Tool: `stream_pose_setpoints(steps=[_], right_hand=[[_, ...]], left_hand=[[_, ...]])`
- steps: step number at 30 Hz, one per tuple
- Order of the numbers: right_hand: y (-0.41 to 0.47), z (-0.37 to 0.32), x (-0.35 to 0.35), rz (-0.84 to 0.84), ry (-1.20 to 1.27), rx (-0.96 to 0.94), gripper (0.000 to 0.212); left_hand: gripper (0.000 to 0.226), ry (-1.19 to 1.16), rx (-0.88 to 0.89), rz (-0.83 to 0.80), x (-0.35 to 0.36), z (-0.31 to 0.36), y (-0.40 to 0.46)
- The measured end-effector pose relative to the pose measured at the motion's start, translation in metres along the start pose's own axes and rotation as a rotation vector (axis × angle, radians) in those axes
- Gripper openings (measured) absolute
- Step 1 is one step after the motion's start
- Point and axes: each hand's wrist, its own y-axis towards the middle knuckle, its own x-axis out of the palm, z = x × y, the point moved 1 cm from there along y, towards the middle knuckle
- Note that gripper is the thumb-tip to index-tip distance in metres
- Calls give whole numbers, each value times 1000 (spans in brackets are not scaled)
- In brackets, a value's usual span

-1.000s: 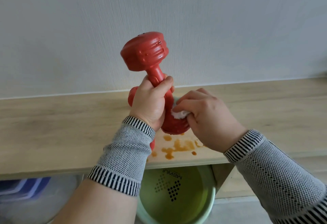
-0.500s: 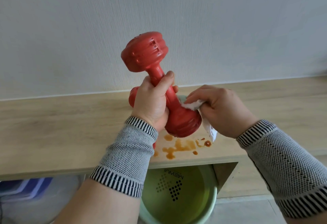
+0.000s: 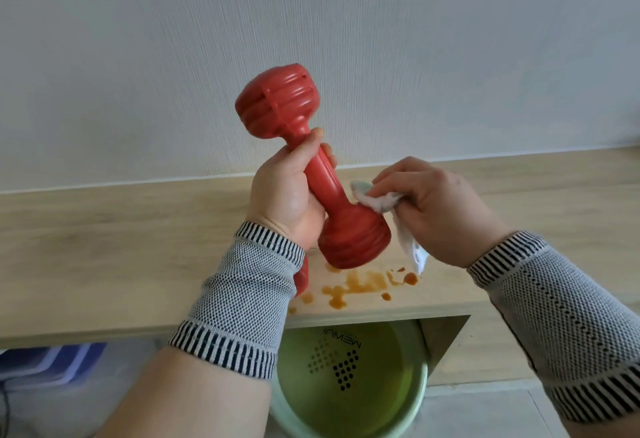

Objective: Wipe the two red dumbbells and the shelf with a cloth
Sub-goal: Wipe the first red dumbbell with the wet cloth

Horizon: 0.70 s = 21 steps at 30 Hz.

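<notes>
- Held dumbbell [image 3: 313, 167]: red moulded plastic, glossy, with ribbed round ends and a narrow straight handle. It is tilted, upper end toward the wall, lower end just above the shelf [image 3: 104, 247].
- Left hand [image 3: 287, 195]: fingers and thumb curled round the handle, carrying the full weight of the dumbbell clear of the shelf.
- Right hand [image 3: 440, 209]: fingers bunched on a white cloth [image 3: 381, 200], pressing it against the dumbbell where the handle meets the lower end. A loose tail of the cloth hangs below the hand.
- Second dumbbell [image 3: 302, 276]: red, lying on the shelf, mostly hidden behind the left sleeve [image 3: 239, 302]; only a sliver shows.
- Shelf: light wood-grain board against a pale wall. Orange-brown spill marks [image 3: 360, 285] lie near its front edge, below the held dumbbell.
- Below the shelf: a green basin [image 3: 391, 385] with a dotted print.
</notes>
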Motion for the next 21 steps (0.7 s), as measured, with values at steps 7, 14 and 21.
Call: stream_pose_setpoints(steps=[7,14,21], right_hand=[[-2,-26,9,-63,37,-99,33],[-3,-31,5,-124,61,-186,33],[1,-11,5,-37,48,-52,32]], left_hand=[[21,260,116,78,-2,-4,0],[31,234,152,83,-5,1,0],[24,202,181,45,2,-7,-3]])
